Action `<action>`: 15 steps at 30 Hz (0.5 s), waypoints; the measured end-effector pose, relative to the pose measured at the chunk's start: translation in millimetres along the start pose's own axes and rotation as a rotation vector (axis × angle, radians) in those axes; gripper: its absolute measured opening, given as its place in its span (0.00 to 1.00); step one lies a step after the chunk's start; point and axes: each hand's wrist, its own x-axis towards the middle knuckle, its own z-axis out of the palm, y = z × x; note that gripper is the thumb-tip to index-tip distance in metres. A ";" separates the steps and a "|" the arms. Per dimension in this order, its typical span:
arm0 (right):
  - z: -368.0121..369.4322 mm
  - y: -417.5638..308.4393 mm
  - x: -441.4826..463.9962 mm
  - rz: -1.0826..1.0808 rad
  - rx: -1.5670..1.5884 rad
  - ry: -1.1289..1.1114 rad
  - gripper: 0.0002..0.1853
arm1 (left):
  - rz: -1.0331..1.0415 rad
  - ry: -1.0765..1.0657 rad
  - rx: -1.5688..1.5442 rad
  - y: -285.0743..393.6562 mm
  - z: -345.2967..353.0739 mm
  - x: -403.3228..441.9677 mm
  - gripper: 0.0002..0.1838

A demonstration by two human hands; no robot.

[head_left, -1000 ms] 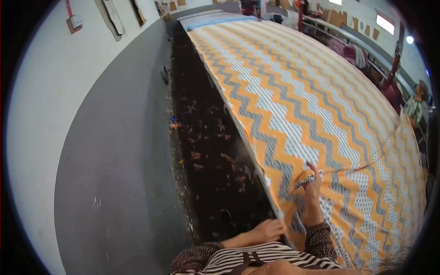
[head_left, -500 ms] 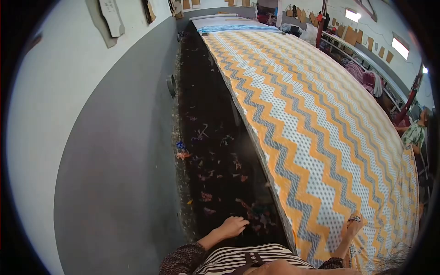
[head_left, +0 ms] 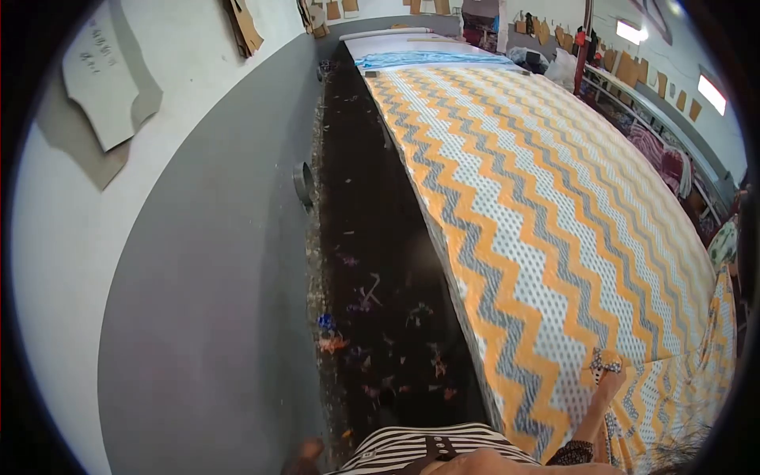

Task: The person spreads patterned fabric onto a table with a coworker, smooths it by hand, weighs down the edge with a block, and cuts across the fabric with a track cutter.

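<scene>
Nearest: left hand (head_left: pixel 307 457) low at the frame's bottom, off the cloth, blurred; can't tell how its fingers stand. Striped top (head_left: pixel 443 443) beside it. Right hand (head_left: pixel 608 380) over the cloth (head_left: pixel 546 277), fingers closed on a bunched bit of it. Cloth covers most of the long tabletop, zigzags in orange, grey and dotted white; rumpled to the right of the wrist, mostly flat beyond. An edge or fold line runs right from the grip.

Handling, my judgement: pinch snug, pull low and even, no twisting, zigzags lined up; rumpled part likely drags if tugged hard.

Left of the cloth, dark floor (head_left: pixel 372 214) littered with scraps (head_left: pixel 364 297), then a grey-and-white wall (head_left: pixel 206 277) with a pattern piece (head_left: pixel 103 79) hung up. Co-worker (head_left: pixel 724 241) partly visible at right edge. Farther: shelf (head_left: pixel 637 95), blue cloth (head_left: pixel 435 59) across the far end, roll (head_left: pixel 388 33) behind it.
</scene>
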 end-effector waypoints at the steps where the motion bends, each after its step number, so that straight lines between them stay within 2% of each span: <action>1: 22.0 4.7 14.4 -0.024 0.027 -0.046 0.19 | 0.186 -0.059 0.252 -4.6 -21.6 15.8 0.13; 2: 55.0 -2.1 18.0 -0.036 0.036 -0.045 0.19 | 0.371 -0.114 0.506 -9.5 -40.8 31.7 0.13; 3: 85.7 -17.6 8.6 -0.025 0.046 0.081 0.18 | 0.376 -0.113 0.505 -8.8 -56.1 51.7 0.13; 4: 111.2 -28.6 0.1 -0.007 0.038 0.207 0.18 | -0.001 -0.073 0.030 -6.8 -68.8 65.4 0.13; 5: 138.4 -31.5 -0.6 -0.009 0.028 0.213 0.18 | -0.377 -0.023 -0.440 -2.3 -89.7 92.2 0.13; 6: 172.4 -34.0 3.4 0.007 0.007 0.247 0.19 | -0.358 -0.022 -0.443 8.7 -121.6 146.2 0.13; 10: 264.9 -58.8 36.1 0.086 -0.147 0.359 0.20 | 0.133 -0.049 0.270 76.0 -223.0 337.9 0.16; 11: 291.9 -56.6 50.5 0.092 -0.146 0.358 0.20 | 0.310 0.075 -0.189 126.1 -261.9 375.9 0.16; 12: 320.6 -52.1 63.4 0.035 -0.148 0.369 0.20 | 0.043 -0.049 -0.223 164.4 -294.1 432.1 0.17; 13: 347.8 -43.9 72.4 -0.020 -0.151 0.382 0.21 | 0.083 0.137 -0.244 206.4 -313.5 479.1 0.17; 14: 380.1 -41.3 81.0 -0.009 -0.150 0.382 0.21 | 0.297 0.216 -0.208 246.1 -338.0 525.4 0.17; 15: 416.4 -41.9 92.5 0.008 -0.114 0.411 0.20 | 0.384 0.266 -0.201 292.0 -364.1 561.4 0.17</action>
